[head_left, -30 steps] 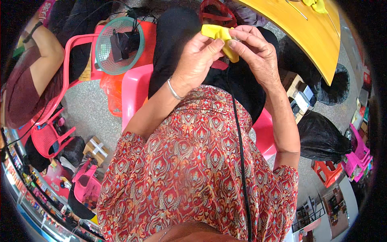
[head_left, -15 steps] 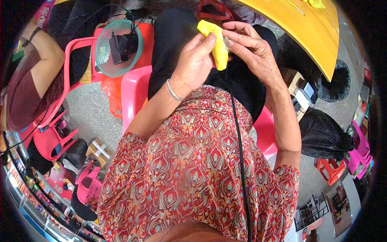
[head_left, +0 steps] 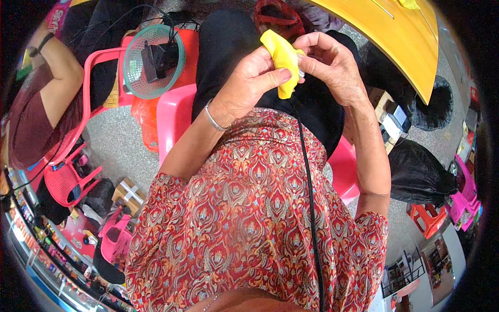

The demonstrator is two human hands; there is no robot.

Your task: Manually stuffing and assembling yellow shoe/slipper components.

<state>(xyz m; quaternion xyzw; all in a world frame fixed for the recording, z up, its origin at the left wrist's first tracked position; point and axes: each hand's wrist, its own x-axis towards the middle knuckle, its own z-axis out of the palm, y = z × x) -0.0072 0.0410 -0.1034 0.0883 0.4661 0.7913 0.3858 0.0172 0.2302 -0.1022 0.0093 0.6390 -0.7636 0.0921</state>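
A soft, bright yellow piece that looks like cloth (head_left: pixel 283 57) is held over my lap, long and slightly curved. My left hand (head_left: pixel 244 86) is closed on it, thumb pressed on the near side and fingers behind. Against its right edge, my right hand (head_left: pixel 337 67) has thumb and forefinger pinched on a small yellow bit. Something small and pale or silvery shows below those fingertips, too small to name. A black cord (head_left: pixel 306 171) runs down my patterned top from just below the yellow piece.
At left, a teal mesh basket (head_left: pixel 136 88) holds a black box-shaped item and cables, beside a pink chair (head_left: pixel 174 114). Another person's arm (head_left: pixel 62 65) is farther left. A yellow table (head_left: pixel 400 39) stands at upper right, and a black bag (head_left: pixel 418 169) on the floor at right.
The yellow piece has tilted and shifted slightly right and down. My left thumb has slid lower on it. My right fingers have drawn together at its right edge.
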